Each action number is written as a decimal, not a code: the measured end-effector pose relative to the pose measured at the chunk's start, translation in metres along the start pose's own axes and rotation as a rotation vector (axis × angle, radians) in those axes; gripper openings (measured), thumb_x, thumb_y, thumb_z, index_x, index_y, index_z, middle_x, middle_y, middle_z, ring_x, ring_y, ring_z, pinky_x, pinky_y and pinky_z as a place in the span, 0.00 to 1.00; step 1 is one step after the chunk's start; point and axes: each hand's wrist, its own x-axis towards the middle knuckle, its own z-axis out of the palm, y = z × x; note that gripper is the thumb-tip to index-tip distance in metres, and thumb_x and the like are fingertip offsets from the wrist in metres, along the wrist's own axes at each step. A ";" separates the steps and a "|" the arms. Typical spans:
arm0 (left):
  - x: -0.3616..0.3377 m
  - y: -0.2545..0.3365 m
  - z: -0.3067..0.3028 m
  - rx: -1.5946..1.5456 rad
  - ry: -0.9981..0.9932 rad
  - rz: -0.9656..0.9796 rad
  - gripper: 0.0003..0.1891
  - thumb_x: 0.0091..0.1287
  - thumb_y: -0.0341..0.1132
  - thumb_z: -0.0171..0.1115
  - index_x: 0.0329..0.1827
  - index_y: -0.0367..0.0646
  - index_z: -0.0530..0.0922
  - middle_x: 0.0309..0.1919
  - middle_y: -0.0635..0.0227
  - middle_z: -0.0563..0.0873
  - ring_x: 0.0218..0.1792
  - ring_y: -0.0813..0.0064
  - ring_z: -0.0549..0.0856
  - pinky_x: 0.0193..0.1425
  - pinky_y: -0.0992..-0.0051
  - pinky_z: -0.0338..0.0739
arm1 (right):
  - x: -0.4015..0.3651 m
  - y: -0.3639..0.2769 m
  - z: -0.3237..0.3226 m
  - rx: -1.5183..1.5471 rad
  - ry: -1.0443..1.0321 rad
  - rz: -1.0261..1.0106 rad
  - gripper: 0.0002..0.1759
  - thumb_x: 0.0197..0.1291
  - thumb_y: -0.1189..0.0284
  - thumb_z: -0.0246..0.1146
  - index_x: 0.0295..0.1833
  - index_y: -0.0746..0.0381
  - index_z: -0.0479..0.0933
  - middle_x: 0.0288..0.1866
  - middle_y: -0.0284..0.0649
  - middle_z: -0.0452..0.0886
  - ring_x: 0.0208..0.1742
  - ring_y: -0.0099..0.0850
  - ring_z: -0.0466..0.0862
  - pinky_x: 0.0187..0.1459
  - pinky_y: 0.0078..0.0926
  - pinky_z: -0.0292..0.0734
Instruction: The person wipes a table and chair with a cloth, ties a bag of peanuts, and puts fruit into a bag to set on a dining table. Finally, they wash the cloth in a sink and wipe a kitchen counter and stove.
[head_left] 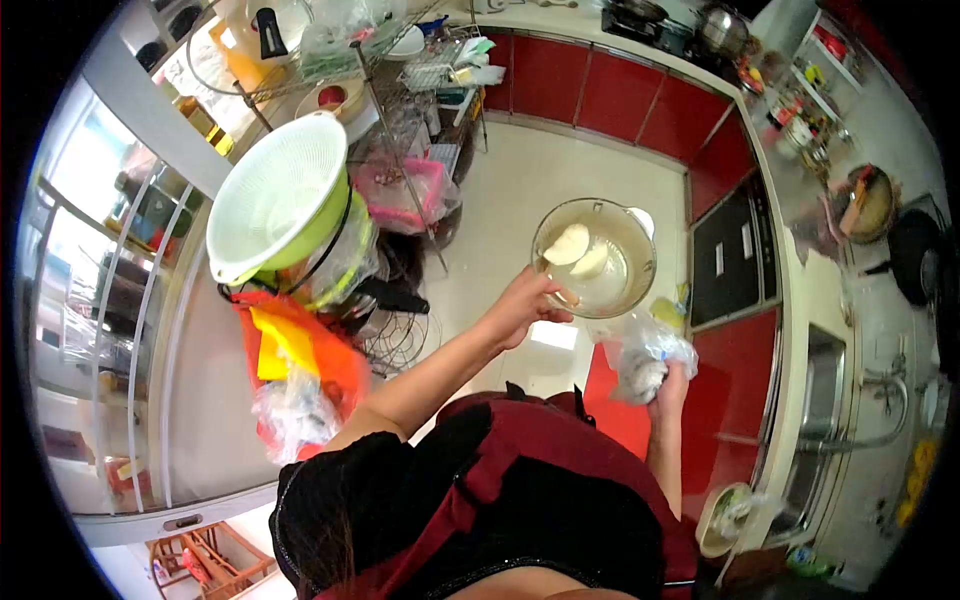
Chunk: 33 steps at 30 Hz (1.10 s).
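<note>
While left grip [520, 305] clamps rim, glass bowl [625, 285] clear — two pale slices [570, 245] inside; right grip [672, 385] clutches plastic bag [645, 352].

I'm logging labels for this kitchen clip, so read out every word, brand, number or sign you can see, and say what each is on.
No text can be read anywhere in this view.
On the shelf jars: labels too small and blurred.
On the bottles at upper left: blurred.
On the glass bowl in the left hand and the plastic bag in the right hand: no print visible.
</note>
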 end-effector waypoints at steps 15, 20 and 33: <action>0.220 0.119 -0.130 -0.088 0.602 0.202 0.24 0.67 0.44 0.45 0.59 0.35 0.61 0.50 0.42 0.76 0.45 0.53 0.83 0.44 0.65 0.81 | 0.318 -0.049 0.120 -0.363 -0.442 0.235 0.13 0.55 0.68 0.57 0.43 0.64 0.76 0.39 0.36 0.77 0.40 0.27 0.76 0.42 0.25 0.72; 0.282 0.170 -0.215 -0.014 0.882 0.312 0.23 0.71 0.44 0.41 0.59 0.34 0.59 0.50 0.42 0.73 0.39 0.56 0.85 0.32 0.70 0.82 | 0.371 -0.041 0.202 -0.339 -0.510 0.214 0.11 0.56 0.69 0.58 0.42 0.64 0.76 0.37 0.35 0.77 0.37 0.25 0.77 0.39 0.24 0.72; 0.372 0.264 -0.367 -0.098 1.136 0.376 0.21 0.67 0.37 0.42 0.55 0.27 0.62 0.38 0.42 0.79 0.31 0.52 0.86 0.27 0.65 0.82 | 0.512 0.002 0.542 -0.838 -1.359 -0.807 0.19 0.50 0.59 0.59 0.39 0.64 0.77 0.41 0.46 0.80 0.43 0.44 0.80 0.44 0.39 0.73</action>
